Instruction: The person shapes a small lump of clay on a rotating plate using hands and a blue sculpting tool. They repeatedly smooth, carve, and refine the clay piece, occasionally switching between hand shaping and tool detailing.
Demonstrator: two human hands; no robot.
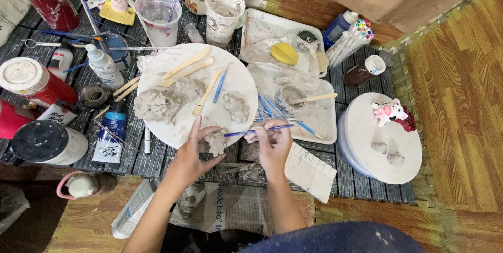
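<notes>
My left hand [193, 154] pinches a small grey clay figure [216, 142] at the near edge of a round white board [238, 82]. In my right hand [273, 143] is a thin blue modelling tool [257, 130], whose tip touches the figure. On the board lie a big lump of grey clay [160, 103], a small shaped clay piece [236, 107], several wooden sculpting sticks [186, 65] and another blue tool [220, 83].
Red paint jars [31, 81] and tubes crowd the left side. Cups [224, 7] stand at the back. A white tray [322, 116] holds a small bowl. At right, a round board [385, 137] carries a pink-white figurine [389, 111] and two clay bits.
</notes>
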